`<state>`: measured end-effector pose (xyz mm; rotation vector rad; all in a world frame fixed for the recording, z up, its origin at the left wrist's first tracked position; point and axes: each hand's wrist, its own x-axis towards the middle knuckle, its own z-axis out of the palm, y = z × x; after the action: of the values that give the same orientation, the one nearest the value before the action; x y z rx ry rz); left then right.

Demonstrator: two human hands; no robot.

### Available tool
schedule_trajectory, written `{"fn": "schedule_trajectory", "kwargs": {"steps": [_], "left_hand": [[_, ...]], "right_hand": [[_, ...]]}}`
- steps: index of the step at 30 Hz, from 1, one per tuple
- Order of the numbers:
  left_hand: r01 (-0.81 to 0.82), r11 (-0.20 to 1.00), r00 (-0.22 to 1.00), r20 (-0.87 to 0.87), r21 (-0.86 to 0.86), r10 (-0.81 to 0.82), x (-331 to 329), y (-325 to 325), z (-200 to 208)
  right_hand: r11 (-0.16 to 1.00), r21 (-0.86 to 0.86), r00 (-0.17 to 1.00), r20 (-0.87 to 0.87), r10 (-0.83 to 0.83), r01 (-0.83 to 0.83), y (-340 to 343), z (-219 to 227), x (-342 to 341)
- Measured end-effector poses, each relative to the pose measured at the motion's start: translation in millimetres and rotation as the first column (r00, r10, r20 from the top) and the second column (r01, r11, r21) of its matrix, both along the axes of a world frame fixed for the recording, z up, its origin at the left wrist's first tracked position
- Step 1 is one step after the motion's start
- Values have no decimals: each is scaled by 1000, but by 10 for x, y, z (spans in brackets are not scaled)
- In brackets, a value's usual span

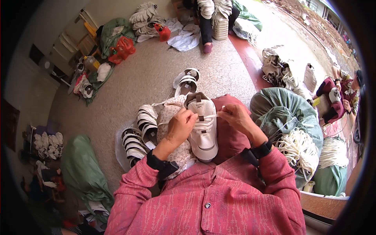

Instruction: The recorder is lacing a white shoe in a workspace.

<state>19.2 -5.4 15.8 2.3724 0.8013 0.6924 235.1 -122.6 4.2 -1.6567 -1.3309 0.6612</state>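
Observation:
A white sneaker rests on my lap, its toe toward me and its tongue pointing away. A white shoelace runs through its upper eyelets. My left hand is closed in a pinch on the lace at the shoe's left side. On the right side, the fingertips of my right hand pinch the lace and hold it out from the shoe. Under the shoe lie a floral cloth and a dark red cloth over my legs.
Nested white shoe uppers stand by my left knee, and more uppers lie ahead. At right, a bundle of white laces sits on a green sack. Another green sack is at left. Other people sit ahead and far right.

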Motion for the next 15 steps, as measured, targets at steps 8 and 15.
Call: {"fn": "schedule_trajectory", "kwargs": {"steps": [8,15], "left_hand": [[287,944,911,258,161,-321,295,11,393],[397,916,915,103,-65,-389,448,194,174]], "right_hand": [[933,224,956,20,-292,280,-101,-174,312],[987,26,981,-113,-155,159,77,-95,-98]]}}
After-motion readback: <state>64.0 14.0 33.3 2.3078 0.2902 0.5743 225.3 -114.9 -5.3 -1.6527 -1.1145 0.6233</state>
